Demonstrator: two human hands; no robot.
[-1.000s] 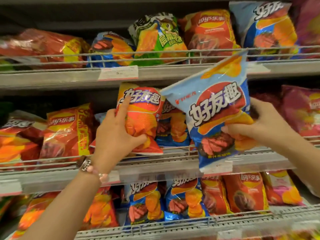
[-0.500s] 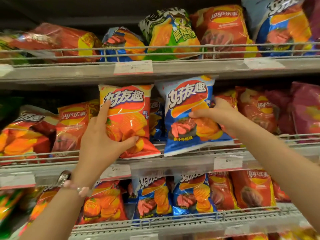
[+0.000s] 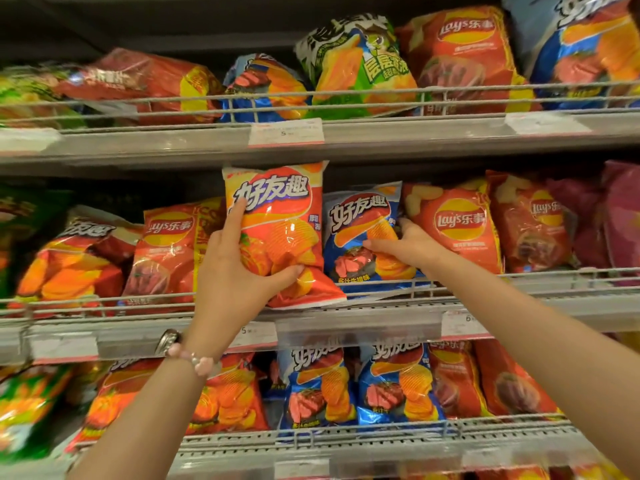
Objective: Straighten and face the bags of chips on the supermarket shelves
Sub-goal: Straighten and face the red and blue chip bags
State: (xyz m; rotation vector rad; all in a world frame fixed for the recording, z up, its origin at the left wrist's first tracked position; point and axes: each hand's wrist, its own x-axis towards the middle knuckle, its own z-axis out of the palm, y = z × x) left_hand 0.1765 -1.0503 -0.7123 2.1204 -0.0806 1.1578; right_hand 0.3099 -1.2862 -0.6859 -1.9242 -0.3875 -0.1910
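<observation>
Blue bag [image 3: 360, 237] base seemingly rail-hidden.

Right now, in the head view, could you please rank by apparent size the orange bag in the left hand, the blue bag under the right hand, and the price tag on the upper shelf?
1. orange bag, partly over the rail, so nearness may enlarge it.
2. blue bag, partly hidden by the right hand.
3. price tag, clearly smallest.

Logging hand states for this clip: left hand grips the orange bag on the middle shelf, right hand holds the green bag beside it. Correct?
Not quite. The head view shows the right hand on a blue bag, not a green one; the green bag sits untouched on the top shelf. The rest stands: the left hand grips the orange bag on the middle shelf.
</observation>
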